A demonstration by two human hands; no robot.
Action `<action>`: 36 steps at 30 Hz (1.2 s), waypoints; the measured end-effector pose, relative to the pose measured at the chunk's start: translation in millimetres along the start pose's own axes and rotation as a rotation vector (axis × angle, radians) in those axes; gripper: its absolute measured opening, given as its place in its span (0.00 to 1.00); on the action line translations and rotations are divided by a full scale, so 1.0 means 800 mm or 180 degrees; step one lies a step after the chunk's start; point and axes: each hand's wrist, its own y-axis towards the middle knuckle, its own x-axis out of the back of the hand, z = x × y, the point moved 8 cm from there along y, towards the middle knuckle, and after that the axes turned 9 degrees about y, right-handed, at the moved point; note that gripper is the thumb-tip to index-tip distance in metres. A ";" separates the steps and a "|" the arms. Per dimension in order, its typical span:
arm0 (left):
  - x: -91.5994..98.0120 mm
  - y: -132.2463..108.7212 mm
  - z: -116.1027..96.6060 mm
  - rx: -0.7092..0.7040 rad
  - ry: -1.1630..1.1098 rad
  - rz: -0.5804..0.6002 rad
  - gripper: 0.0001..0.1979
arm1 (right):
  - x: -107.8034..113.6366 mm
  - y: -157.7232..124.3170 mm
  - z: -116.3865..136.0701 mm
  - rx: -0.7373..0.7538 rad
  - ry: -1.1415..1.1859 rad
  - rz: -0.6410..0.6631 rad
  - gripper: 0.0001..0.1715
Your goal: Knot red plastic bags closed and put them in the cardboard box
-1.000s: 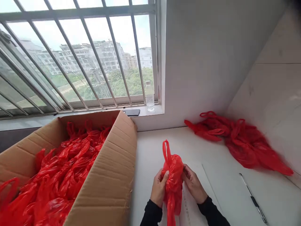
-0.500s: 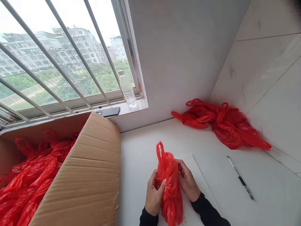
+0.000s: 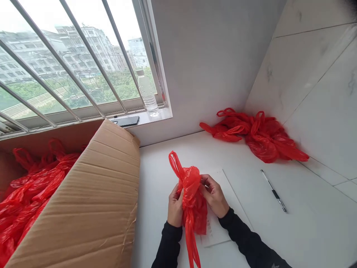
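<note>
A crumpled red plastic bag [image 3: 192, 186] is gripped between both hands above the white table. One handle loop sticks up at its far end, and a long twisted strip hangs toward me. My left hand [image 3: 175, 206] closes on its left side, the thumb pressing on the front and the other fingers partly hidden behind it. On the right side, my right hand [image 3: 214, 195] pinches the bag's edge with bent fingers. Below the hands lies a white sheet of paper [image 3: 220, 227] with small writing on it, partly covered by the bag.
A cardboard box [image 3: 106, 197] at left holds many red bags [image 3: 36, 193]. More red bags [image 3: 262, 137] lie in the far corner. A pen [image 3: 275, 191] rests at right. On the windowsill are a water bottle [image 3: 147, 93] and a phone [image 3: 126, 121].
The bag has been turned in my hands: its loop now leans left and a long strip hangs down nearer me. The view has shifted slightly, showing more of the paper.
</note>
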 end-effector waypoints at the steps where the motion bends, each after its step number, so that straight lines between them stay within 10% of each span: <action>1: 0.000 0.000 0.001 0.0009 -0.0057 -0.0025 0.24 | 0.003 -0.001 0.001 0.0042 -0.0050 -0.0056 0.14; 36: -0.016 -0.019 -0.008 -0.0287 0.0359 0.0338 0.22 | 0.005 -0.009 0.000 0.0119 -0.0059 0.0172 0.22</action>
